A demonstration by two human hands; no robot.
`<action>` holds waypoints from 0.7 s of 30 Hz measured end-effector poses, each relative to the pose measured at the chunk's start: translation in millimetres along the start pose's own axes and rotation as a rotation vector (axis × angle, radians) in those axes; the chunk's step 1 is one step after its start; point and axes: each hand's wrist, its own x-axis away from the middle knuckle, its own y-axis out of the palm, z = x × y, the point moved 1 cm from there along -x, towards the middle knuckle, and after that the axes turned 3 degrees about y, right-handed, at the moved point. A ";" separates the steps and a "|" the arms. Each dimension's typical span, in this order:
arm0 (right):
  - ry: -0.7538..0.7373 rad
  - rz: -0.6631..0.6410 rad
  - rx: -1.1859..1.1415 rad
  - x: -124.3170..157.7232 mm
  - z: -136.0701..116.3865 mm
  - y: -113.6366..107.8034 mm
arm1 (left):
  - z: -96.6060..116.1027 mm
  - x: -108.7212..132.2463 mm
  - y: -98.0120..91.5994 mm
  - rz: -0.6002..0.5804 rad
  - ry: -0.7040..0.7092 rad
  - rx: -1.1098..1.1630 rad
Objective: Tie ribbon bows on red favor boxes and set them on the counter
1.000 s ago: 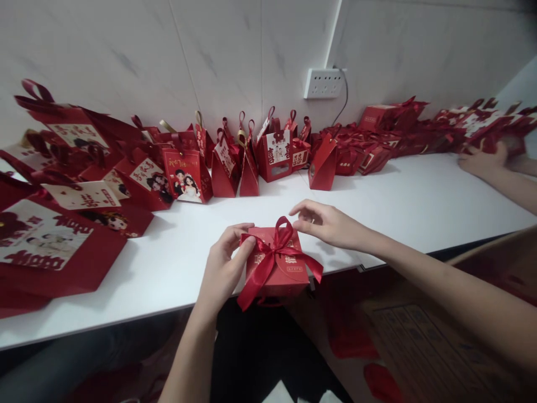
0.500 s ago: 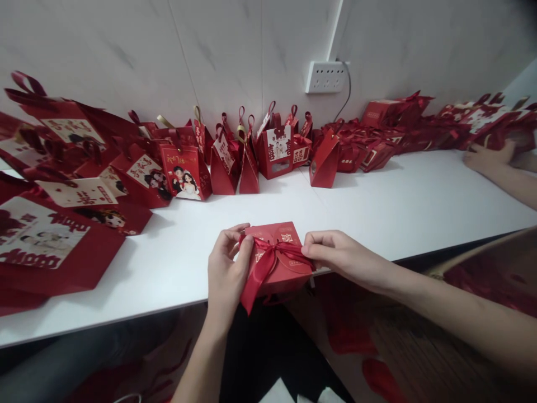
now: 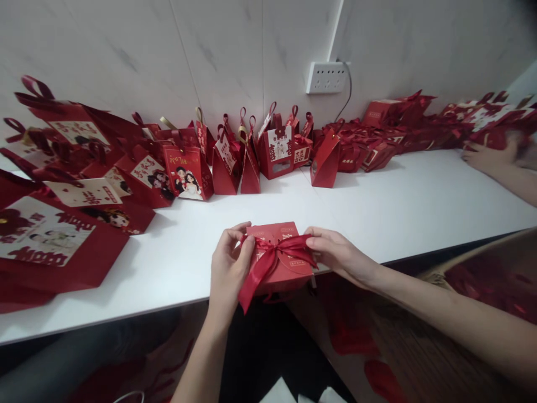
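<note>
At the front edge of the white table sits a small red gift box with gold print on its top. A dark red satin ribbon is tied across it in a bow, one tail hanging down over the front left. My left hand pinches the bow's left loop between thumb and fingers, beside the box's left side. On the other side, my right hand has thumb and fingers closed on the right loop. Parts of the fingers on both hands are hidden behind the ribbon and box.
Red gift boxes with ribbon handles stand along the back and left of the white table. More ribboned boxes are piled at the right. Another person's hand touches boxes there. A power strip hangs on the wall.
My right hand has shifted slightly up along the ribbon, and the right loop looks wider and flatter. The left hand keeps its pinch. The other person's hand has moved slightly.
</note>
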 end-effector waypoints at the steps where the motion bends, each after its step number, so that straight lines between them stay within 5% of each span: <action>1: -0.095 0.030 0.153 1.9 -3.4 -2.3 | 1.4 1.2 -1.4 0.001 0.015 -0.042; 6: -0.359 -0.058 0.723 10.0 -10.9 -2.3 | 17.9 19.0 -4.4 0.003 0.350 -0.299; 10: -0.451 -0.052 0.763 9.6 -7.2 1.4 | 27.2 38.3 4.9 -0.132 0.686 -0.505; 13: -0.517 -0.054 0.761 8.5 -5.5 0.6 | 25.6 48.2 10.9 -0.134 0.797 -0.568; 17: -0.565 -0.057 0.790 13.1 -6.3 -3.9 | 19.1 50.2 7.7 -0.087 0.801 -0.488; 21: -0.484 -0.030 0.753 28.7 -9.3 -11.4 | 6.7 30.2 -6.4 0.051 0.451 -0.373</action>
